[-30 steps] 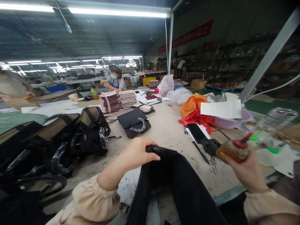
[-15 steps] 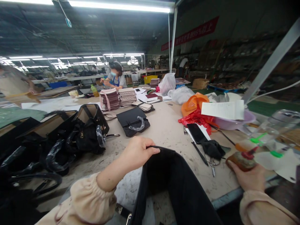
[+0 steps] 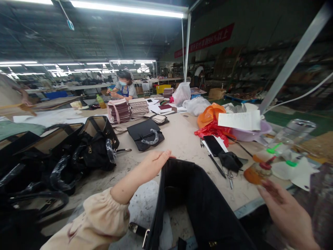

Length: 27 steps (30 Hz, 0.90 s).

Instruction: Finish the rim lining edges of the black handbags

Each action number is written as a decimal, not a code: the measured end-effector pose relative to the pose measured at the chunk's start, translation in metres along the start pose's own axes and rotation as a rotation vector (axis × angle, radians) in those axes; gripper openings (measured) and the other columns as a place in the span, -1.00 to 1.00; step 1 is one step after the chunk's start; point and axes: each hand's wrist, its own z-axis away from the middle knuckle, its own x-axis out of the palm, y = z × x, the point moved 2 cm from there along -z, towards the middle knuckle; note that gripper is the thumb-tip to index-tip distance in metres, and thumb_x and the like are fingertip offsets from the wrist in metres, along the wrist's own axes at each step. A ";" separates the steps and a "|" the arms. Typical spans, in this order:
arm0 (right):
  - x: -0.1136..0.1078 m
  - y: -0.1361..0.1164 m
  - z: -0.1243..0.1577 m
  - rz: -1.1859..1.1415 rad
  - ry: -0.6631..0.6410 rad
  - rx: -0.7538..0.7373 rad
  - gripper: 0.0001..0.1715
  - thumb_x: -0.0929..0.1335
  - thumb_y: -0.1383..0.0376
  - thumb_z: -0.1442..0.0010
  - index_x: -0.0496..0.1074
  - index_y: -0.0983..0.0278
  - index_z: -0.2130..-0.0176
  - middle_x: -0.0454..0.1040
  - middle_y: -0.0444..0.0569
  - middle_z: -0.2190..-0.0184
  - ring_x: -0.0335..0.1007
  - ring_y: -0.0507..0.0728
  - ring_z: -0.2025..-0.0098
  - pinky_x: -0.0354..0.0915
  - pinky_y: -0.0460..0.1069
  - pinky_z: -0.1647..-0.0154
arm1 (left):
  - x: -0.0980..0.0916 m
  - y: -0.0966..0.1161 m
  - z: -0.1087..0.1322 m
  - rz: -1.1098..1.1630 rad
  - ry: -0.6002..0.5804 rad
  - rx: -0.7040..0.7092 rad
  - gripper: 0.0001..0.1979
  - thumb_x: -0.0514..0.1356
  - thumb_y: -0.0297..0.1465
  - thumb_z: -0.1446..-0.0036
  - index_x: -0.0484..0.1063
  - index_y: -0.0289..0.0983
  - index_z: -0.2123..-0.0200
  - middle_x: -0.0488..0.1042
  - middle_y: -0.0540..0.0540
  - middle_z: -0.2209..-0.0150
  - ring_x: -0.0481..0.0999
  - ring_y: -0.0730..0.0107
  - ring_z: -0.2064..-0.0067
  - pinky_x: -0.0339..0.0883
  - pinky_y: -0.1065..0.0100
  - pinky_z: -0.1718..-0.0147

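A black bag (image 3: pixel 215 205) stands upright at the front of the table, its top open towards me. My left hand (image 3: pixel 149 168) is at its upper left corner, thumb and fingers close together on the rim, some fingers hidden. Low at the right, my right hand (image 3: pixel 283 211) is blurred, its fingers curled around a small brownish thing I cannot make out. Just beyond those fingertips sits an amber container (image 3: pixel 253 174) with a red top (image 3: pixel 265 165). A buckled strap (image 3: pixel 137 230) hangs at the bag's left side.
Several black bags (image 3: pixel 96 149) line the left. A black flap bag (image 3: pixel 145 133) lies mid-table near stacked maroon pieces (image 3: pixel 119 111). At right are a phone (image 3: pixel 213 145), scissors (image 3: pixel 230 178), a red plastic bag (image 3: pixel 214 130) and a clear jar (image 3: pixel 296 132). A masked person (image 3: pixel 125 86) sits beyond.
My right hand has come away from the amber container, down and towards me. My left hand has shifted slightly on the rim, its thumb now lying straighter. The view has moved a little.
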 end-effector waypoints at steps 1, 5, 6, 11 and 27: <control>-0.003 -0.024 0.002 -0.038 -0.061 -0.003 -0.59 0.28 -0.01 -0.08 0.33 0.08 0.10 0.47 0.01 0.14 0.38 0.36 0.04 0.27 0.20 -0.06 | -0.001 -0.001 0.001 0.027 0.008 0.004 -0.46 -0.13 -0.08 -0.21 0.51 -0.32 0.22 0.54 -0.10 0.25 0.45 0.29 0.17 0.25 0.36 0.11; -0.006 -0.126 -0.004 -0.154 -0.309 -0.297 -0.54 0.31 0.07 -0.12 0.32 0.10 -0.02 0.44 -0.06 0.06 0.38 0.25 0.03 0.30 0.15 -0.05 | -0.003 0.004 0.005 0.051 -0.012 0.014 -0.50 -0.09 -0.11 -0.21 0.49 -0.34 0.16 0.53 -0.11 0.20 0.45 0.28 0.16 0.28 0.35 0.16; -0.003 -0.149 -0.005 -0.150 -0.385 -0.399 -0.50 0.33 0.09 -0.11 0.30 0.10 -0.05 0.40 -0.06 0.01 0.36 0.22 0.02 0.30 0.12 -0.05 | -0.003 0.006 0.006 0.034 -0.026 0.025 -0.55 -0.04 -0.13 -0.19 0.49 -0.34 0.17 0.53 -0.10 0.22 0.45 0.29 0.18 0.29 0.37 0.20; 0.028 -0.229 -0.005 -0.009 -0.628 -0.837 -0.37 0.40 0.08 -0.05 0.30 0.23 -0.08 0.43 0.04 0.04 0.35 0.20 0.03 0.26 0.09 -0.01 | -0.002 0.015 0.012 -0.075 -0.092 0.027 -0.73 0.12 -0.32 -0.06 0.47 -0.31 0.20 0.51 -0.02 0.37 0.42 0.39 0.37 0.24 0.45 0.43; 0.072 -0.257 -0.008 0.330 -0.625 -1.043 -0.62 0.24 0.17 -0.23 0.42 0.31 0.50 0.44 -0.04 0.53 0.29 0.03 0.45 0.02 -0.08 0.44 | 0.000 0.011 0.002 -0.347 0.017 0.081 -0.76 0.05 -0.33 -0.10 0.50 -0.26 0.41 0.48 0.01 0.49 0.40 0.43 0.44 0.12 0.44 0.47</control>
